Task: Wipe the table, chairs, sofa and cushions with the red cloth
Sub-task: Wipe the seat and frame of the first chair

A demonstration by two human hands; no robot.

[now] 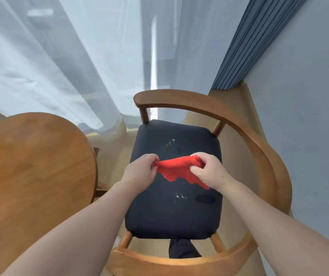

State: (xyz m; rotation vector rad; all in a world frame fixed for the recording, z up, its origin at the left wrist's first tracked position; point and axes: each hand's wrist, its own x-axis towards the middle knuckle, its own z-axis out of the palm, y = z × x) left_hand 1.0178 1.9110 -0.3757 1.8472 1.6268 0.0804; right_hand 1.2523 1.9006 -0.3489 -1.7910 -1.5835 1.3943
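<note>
A red cloth (176, 169) hangs stretched between my two hands above a chair's dark seat cushion (171, 214). My left hand (139, 172) pinches the cloth's left end. My right hand (211, 172) grips its right end, fingers curled over the bunched fabric. The cloth's lower edge droops toward the seat. The chair (259, 148) has a curved wooden back and arm rail that wraps round the seat. Small white flecks and a darker patch mark the cushion. A round wooden table (30, 176) stands to the left of the chair.
Sheer white curtains (60, 66) hang behind the table and chair. A blue pleated curtain (259, 40) and a grey wall (309, 116) stand to the right. Beige floor shows between table and chair. A dark trouser leg (181, 249) shows below the seat's near edge.
</note>
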